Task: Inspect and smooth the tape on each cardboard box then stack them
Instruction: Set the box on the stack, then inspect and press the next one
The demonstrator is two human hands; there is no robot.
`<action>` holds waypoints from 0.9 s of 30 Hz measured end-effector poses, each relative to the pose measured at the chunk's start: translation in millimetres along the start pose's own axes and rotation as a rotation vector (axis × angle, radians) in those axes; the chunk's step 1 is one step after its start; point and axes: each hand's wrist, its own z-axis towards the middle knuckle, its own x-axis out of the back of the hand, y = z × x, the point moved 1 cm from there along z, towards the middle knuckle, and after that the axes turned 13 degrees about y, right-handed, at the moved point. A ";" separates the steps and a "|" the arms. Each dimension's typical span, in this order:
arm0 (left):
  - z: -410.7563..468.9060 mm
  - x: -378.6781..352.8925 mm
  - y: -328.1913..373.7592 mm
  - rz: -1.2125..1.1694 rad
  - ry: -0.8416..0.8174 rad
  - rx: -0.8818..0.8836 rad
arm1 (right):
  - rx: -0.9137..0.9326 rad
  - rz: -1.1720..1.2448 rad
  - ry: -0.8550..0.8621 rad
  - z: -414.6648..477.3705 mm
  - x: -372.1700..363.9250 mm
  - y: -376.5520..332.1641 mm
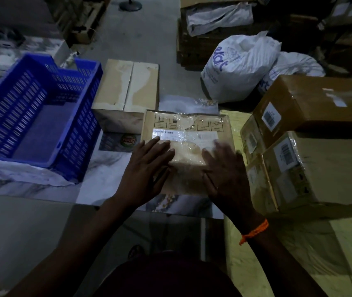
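Nearest, at 6 o'clock, both forearms reach forward; an orange wristband point(254, 231) sits on the right wrist. The left hand point(147, 166) and right hand point(226, 172) lie flat on the box point(183, 181) at the centre of the view, fingers straight and spread, grasping nothing. The palms press down on either side of the glossy tape point(189, 150), which looks wrinkled across the label. This spread, flat placement suits the smoothing step: it pushes the tape onto the cardboard while also pinning the box against sliding. The right hand is a little blurred, so its exact finger contact is hard to tell.

The box rests on the table point(98, 166), its near edge close to the table's edge, likely drawn in for easy reach. At 3 o'clock a stack point(320, 168) of taped boxes stands just beside it, probably the pile this one joins once smoothed, so it need only go a short way. At 9 o'clock a blue crate point(36, 108) sits tilted. At 11 o'clock a second box point(128, 88) waits behind. At 1 o'clock white bags point(239, 65) lie on the floor, well apart.
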 end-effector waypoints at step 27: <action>11.7 -95.7 -14.1 -0.222 -0.056 0.935 | -0.838 0.578 -0.228 -15.7 -49.9 118.2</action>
